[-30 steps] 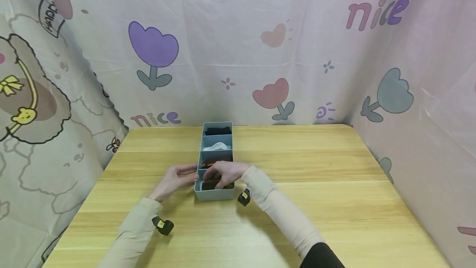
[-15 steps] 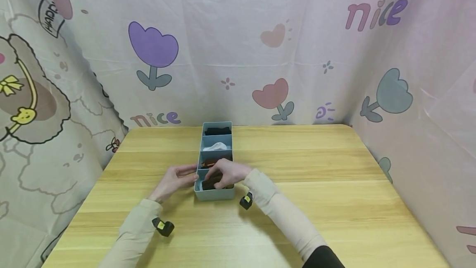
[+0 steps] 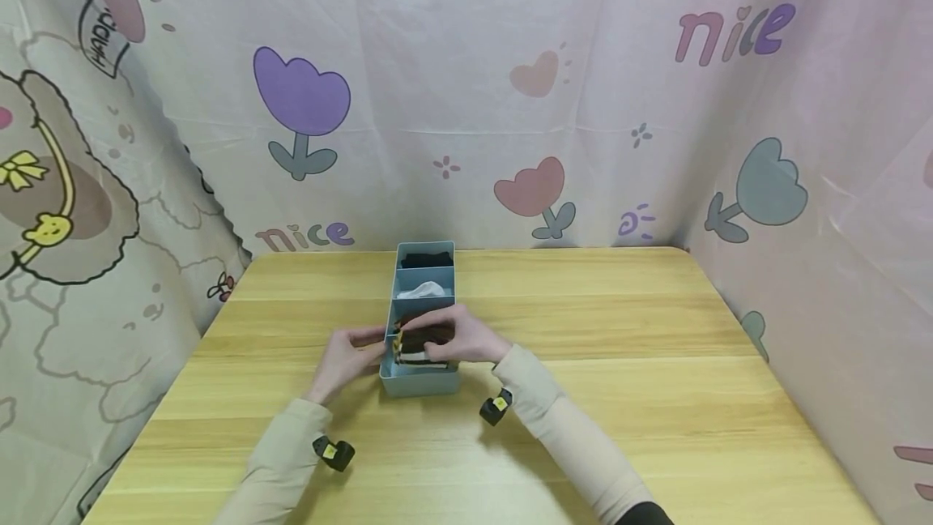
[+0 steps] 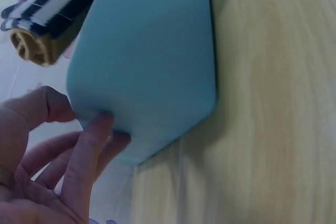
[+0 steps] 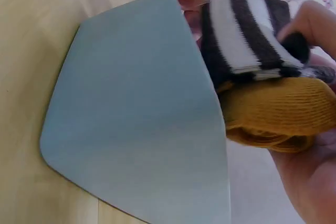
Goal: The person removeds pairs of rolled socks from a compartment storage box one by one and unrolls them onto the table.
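My right hand [image 3: 470, 337] pinches a folded sock [image 5: 247, 38] over the near end of a blue-grey divided storage box [image 3: 420, 384]. The sock has black and white stripes and a mustard part, rolled up at its end. Its thumb and fingers are on opposite sides of the bundle. At the box's left side, my left hand [image 3: 341, 364] holds the wall near the front corner, thumb at the rim and fingertips [image 4: 100, 124] against the outer face. A white sock [image 3: 424, 290] and a black one [image 3: 428, 260] lie in the two far compartments. Brown cloth behind the right hand is partly hidden.
The box stands upright on a light wooden table [image 3: 583, 363], its far end near the back edge. A patterned curtain [image 3: 452, 87] hangs behind and along both sides. A black wrist device [image 3: 334, 454] sits by each sleeve.
The right hand has risen from inside the near compartment, bringing the folded sock up so its stripes show. The left hand keeps to the box's side. The head view has tilted slightly.
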A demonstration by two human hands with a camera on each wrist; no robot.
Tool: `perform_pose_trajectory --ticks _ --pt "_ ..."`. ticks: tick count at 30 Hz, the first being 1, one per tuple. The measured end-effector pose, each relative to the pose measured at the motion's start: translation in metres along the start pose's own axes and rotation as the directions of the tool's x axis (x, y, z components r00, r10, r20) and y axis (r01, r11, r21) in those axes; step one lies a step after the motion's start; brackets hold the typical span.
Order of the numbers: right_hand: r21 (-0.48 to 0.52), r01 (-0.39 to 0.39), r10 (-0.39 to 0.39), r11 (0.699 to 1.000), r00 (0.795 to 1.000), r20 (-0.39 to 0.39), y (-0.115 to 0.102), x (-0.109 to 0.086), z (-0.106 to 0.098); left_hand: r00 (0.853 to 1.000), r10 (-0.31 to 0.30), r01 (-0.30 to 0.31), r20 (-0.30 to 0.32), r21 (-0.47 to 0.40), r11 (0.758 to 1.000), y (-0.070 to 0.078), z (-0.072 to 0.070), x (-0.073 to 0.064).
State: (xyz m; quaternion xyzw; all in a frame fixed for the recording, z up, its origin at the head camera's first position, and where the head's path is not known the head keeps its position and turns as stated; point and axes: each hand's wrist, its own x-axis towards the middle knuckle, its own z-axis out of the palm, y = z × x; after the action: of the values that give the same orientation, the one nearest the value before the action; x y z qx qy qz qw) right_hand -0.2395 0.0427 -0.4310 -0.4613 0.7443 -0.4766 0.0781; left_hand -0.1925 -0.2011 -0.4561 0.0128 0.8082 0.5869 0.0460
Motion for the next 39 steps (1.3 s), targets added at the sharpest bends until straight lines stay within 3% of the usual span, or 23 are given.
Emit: perform_pose_trajectory --ticks 6,13,16,20,25,29,39 --pt "0.224 -0.066 0.106 0.972 0.979 -0.172 -0.002 -0.018 -0.012 0.996 0.003 0.01 -0.091 0.143 0.99 0.003 -0.004 -0.001" --pt "0.221 -0.105 0.167 0.97 0.944 -0.285 0.022 -0.044 -0.029 0.995 0.01 0.01 -0.1 0.197 0.98 0.0 -0.016 -0.005" --pt "0.19 -0.176 0.226 0.966 0.932 -0.284 0.037 -0.054 -0.033 0.995 0.015 0.007 -0.098 0.218 0.976 -0.001 -0.023 -0.008" --pt "0.188 -0.285 0.327 0.94 0.909 -0.258 0.057 -0.066 -0.038 0.996 -0.005 0.023 -0.089 0.204 0.979 -0.004 -0.031 -0.009" --pt "0.212 -0.344 0.39 0.915 0.889 -0.239 0.075 -0.076 -0.046 0.997 -0.011 0.025 -0.075 0.187 0.982 -0.004 -0.039 -0.009" --pt "0.206 -0.364 0.407 0.908 0.885 -0.228 0.085 -0.082 -0.05 0.997 0.009 0.01 -0.083 0.23 0.973 -0.003 -0.046 -0.012" --pt "0.171 -0.38 0.408 0.909 0.895 -0.181 0.094 -0.086 -0.048 0.994 -0.015 0.036 -0.104 0.206 0.978 -0.006 -0.06 -0.018"
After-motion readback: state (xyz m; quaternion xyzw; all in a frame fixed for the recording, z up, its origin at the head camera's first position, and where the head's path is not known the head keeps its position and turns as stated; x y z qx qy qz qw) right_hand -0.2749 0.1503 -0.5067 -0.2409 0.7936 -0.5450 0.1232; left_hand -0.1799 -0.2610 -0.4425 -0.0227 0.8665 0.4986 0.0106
